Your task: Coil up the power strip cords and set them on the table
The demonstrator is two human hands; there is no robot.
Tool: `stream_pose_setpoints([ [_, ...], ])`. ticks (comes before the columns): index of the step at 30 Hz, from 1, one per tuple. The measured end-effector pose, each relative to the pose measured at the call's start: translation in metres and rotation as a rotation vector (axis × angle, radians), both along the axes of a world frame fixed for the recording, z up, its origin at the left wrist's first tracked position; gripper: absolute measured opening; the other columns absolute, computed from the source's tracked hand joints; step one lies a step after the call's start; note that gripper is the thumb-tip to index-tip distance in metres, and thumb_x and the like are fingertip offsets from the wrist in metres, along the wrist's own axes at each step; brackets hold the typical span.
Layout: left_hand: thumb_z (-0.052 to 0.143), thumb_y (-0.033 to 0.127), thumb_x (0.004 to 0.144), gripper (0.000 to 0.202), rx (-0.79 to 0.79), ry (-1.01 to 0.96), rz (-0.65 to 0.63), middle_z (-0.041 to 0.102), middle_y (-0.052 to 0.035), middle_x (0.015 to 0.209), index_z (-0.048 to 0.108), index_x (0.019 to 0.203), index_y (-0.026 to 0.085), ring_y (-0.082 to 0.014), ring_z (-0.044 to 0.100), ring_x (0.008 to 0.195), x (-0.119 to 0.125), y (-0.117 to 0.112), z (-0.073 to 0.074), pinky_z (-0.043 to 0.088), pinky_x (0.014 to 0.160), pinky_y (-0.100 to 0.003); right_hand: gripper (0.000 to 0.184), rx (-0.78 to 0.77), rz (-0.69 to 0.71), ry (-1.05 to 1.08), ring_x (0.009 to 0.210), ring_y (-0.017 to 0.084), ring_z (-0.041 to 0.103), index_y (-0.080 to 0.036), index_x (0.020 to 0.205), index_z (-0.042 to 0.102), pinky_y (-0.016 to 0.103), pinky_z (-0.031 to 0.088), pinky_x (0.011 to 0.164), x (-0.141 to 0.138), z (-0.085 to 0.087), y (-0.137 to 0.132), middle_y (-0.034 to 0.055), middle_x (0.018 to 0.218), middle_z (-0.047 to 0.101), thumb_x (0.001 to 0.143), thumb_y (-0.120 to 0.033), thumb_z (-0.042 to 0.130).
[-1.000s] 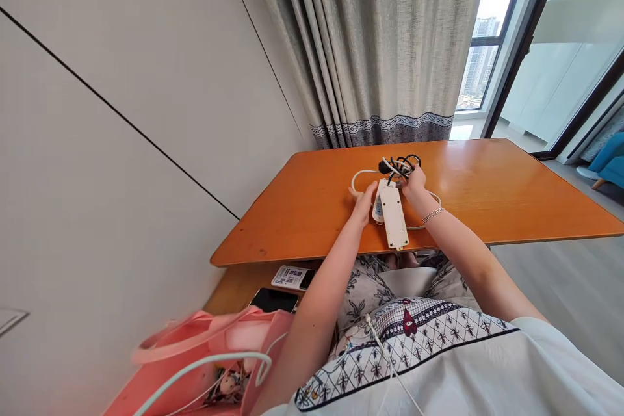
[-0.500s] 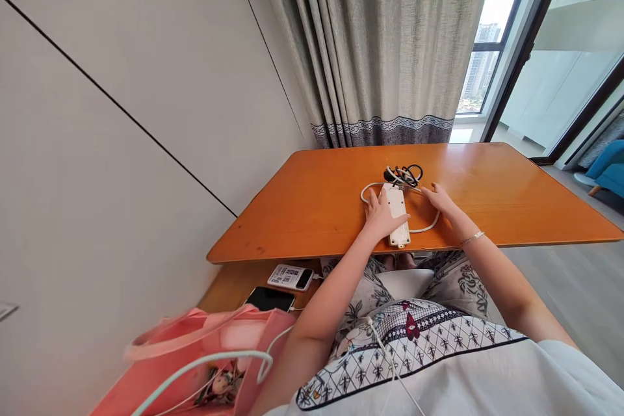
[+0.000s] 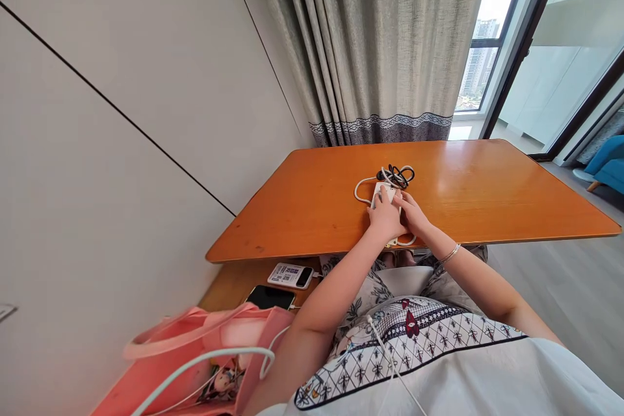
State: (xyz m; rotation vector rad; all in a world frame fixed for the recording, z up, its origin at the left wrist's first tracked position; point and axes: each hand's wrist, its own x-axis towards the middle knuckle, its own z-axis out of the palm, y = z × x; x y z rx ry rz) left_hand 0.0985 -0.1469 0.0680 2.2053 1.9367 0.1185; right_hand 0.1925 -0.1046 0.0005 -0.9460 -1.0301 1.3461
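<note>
A white power strip [image 3: 379,186] lies lengthwise near the table's front edge, mostly covered by my hands. My left hand [image 3: 387,216] grips it from above, its fingers spread along the top and left side. Against the strip's right side, my right hand [image 3: 413,213] has its fingers closed on the edge, close beside the left hand. A white cord [image 3: 356,192] loops out to the left of the strip. Just beyond its far end sits a bundle of black cable [image 3: 403,177] mixed with white cord.
The orange-brown wooden table [image 3: 292,208] spreads out before me. On a lower surface at the left lie a white device with a printed face [image 3: 290,275] and a dark-screened phone [image 3: 271,298], both with cables. An open pink bag [image 3: 195,331] stands nearer me.
My right hand has moved left from beside the cord onto the power strip's right side. The strip and my left hand have shifted only slightly in view.
</note>
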Motion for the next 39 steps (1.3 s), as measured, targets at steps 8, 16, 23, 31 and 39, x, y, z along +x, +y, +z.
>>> stream_pose_setpoints([
  [8,0.067,0.049,0.078,0.090,-0.029,0.046,-0.005,0.005,-0.0179,0.170,0.033,0.158,0.026,-0.0507,0.016,0.151,0.015,0.011,0.002,0.029,0.110,-0.074,0.044,-0.076,-0.096,0.060,0.125,0.023,0.059,-0.026,0.106,0.064,0.038,0.045,0.110,0.016,-0.002,0.004,0.0035,0.124,0.069,0.068,-0.046,0.075],
  [16,0.069,0.071,0.066,0.100,0.053,0.158,-0.185,0.014,-0.0152,0.170,0.048,0.151,0.022,-0.0517,0.005,0.153,0.031,0.002,-0.002,-0.001,0.118,-0.074,0.037,-0.134,-0.185,0.099,0.105,0.022,0.067,-0.025,0.100,0.064,0.036,0.052,0.098,0.047,-0.004,-0.001,0.0020,0.100,0.072,0.067,-0.042,0.071],
  [23,0.068,0.052,0.076,0.079,-0.028,0.207,-0.173,0.014,-0.0173,0.169,0.053,0.148,0.022,-0.0505,0.005,0.153,0.038,0.013,-0.005,0.010,0.114,-0.079,0.036,-0.084,-0.185,0.039,0.102,0.020,0.065,-0.025,0.097,0.067,0.035,0.052,0.096,0.054,-0.008,-0.004,0.0015,0.102,0.070,0.064,-0.039,0.074],
  [31,0.063,0.059,0.079,0.085,-0.049,0.141,-0.114,0.007,-0.0154,0.171,0.044,0.153,0.022,-0.0509,0.007,0.153,0.017,0.025,0.002,0.012,0.113,-0.079,0.036,-0.027,-0.176,0.000,0.114,0.021,0.060,-0.025,0.098,0.067,0.035,0.045,0.107,0.048,-0.013,-0.006,0.0020,0.111,0.068,0.066,-0.039,0.075],
  [39,0.060,0.058,0.079,0.097,-0.117,0.270,-0.193,0.010,-0.0198,0.169,0.027,0.161,0.018,-0.0497,-0.001,0.154,0.037,0.021,0.002,0.014,0.113,-0.079,0.045,-0.041,-0.052,-0.046,0.102,0.020,0.066,-0.026,0.101,0.064,0.036,0.053,0.096,0.048,-0.011,-0.003,0.0025,0.104,0.071,0.071,-0.058,0.071],
])
